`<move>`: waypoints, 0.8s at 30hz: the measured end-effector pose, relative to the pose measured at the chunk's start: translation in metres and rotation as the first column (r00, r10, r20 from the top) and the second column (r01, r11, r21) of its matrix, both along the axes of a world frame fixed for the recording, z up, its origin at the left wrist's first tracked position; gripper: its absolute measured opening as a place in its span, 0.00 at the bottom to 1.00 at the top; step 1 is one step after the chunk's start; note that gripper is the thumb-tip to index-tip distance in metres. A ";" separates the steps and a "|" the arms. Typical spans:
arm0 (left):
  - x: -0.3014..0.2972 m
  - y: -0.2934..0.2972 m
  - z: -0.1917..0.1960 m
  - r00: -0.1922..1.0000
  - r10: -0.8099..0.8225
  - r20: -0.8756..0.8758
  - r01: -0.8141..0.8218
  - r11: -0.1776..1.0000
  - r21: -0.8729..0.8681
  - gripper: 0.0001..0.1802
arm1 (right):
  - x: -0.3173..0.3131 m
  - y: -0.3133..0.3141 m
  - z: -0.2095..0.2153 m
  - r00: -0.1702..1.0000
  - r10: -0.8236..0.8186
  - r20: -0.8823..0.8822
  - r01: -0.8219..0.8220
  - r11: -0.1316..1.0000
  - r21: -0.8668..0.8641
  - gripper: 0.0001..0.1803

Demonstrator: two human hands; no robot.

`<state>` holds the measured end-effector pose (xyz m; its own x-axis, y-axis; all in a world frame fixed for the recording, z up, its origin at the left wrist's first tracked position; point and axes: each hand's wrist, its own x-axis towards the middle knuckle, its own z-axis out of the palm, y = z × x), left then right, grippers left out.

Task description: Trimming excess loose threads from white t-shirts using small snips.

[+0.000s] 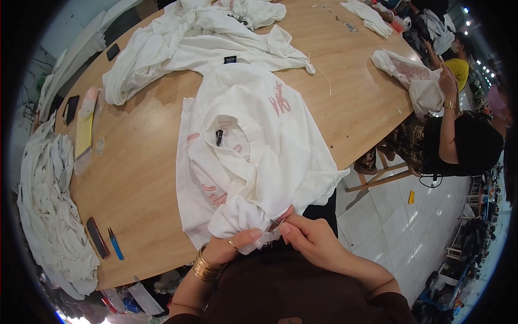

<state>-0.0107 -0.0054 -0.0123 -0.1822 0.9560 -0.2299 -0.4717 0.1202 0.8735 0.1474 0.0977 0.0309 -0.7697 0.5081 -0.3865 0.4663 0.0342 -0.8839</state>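
Head view: your left hand, fingers closed, pinches the white garment overhanging the desk; your right hand grips a small metal tool. Edge work appears in hand; the next move likely requires taut cloth.

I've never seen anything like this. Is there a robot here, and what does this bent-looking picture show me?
No robot: these are a person's bare hands. The picture comes from a wide fisheye camera worn on that person's head, looking down, so straight edges curve. On the wooden table lie a white garment with pink lettering and a slim blue tool. The left hand holds bunched white cloth; the right hand has its grip on a small pointed tool, too small to identify.
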 end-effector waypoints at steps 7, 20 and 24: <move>-0.002 -0.006 -0.014 0.909 0.142 0.392 -0.076 0.981 -0.178 0.31 | 0.003 0.002 0.004 0.999 0.038 0.006 -0.037 0.992 -0.119 0.16; 0.000 -0.004 -0.007 0.938 0.132 0.322 -0.098 0.988 -0.118 0.23 | 0.000 0.002 0.003 0.999 0.048 0.023 -0.042 0.973 -0.226 0.18; 0.001 -0.003 -0.004 0.935 0.155 0.318 -0.118 0.984 -0.133 0.23 | 0.000 0.002 0.002 0.998 0.055 0.015 -0.050 0.973 -0.226 0.18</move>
